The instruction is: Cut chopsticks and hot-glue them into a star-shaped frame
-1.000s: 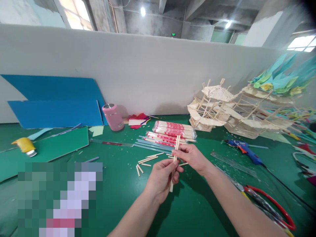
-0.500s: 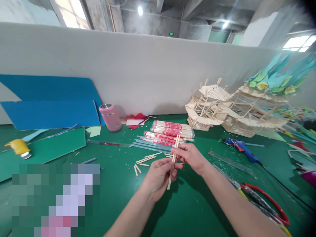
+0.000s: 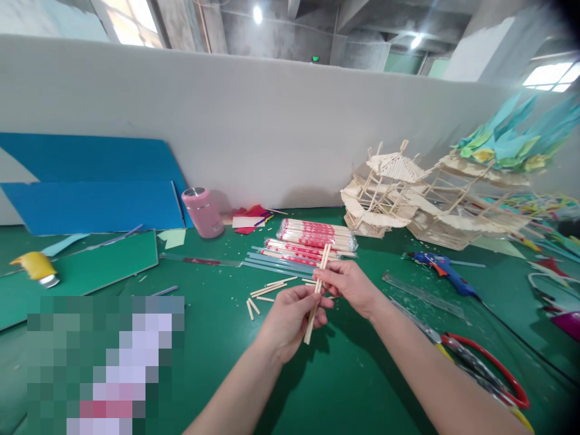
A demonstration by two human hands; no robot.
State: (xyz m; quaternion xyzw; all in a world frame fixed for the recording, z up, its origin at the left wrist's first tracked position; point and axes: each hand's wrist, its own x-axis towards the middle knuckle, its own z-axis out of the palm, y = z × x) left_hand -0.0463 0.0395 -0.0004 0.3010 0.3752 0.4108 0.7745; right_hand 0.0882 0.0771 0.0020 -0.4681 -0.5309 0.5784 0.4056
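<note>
A pair of light wooden chopsticks is held at a slant above the green table, side by side. My left hand grips the lower part between thumb and fingers. Higher up, my right hand pinches the same chopsticks. Beyond the hands lie red-printed plastic packs of chopsticks and several translucent glue sticks. Short cut wooden pieces are scattered just left of the chopsticks, some partly hidden by my fingers.
A blue glue gun, a clear ruler and red-handled cutters lie to the right. Wooden pavilion models stand at the back right. A pink flask, blue boards and a yellow tool are on the left.
Both hands keep hold of the chopsticks. The lower ends have shifted slightly left, and the view has moved a little.
</note>
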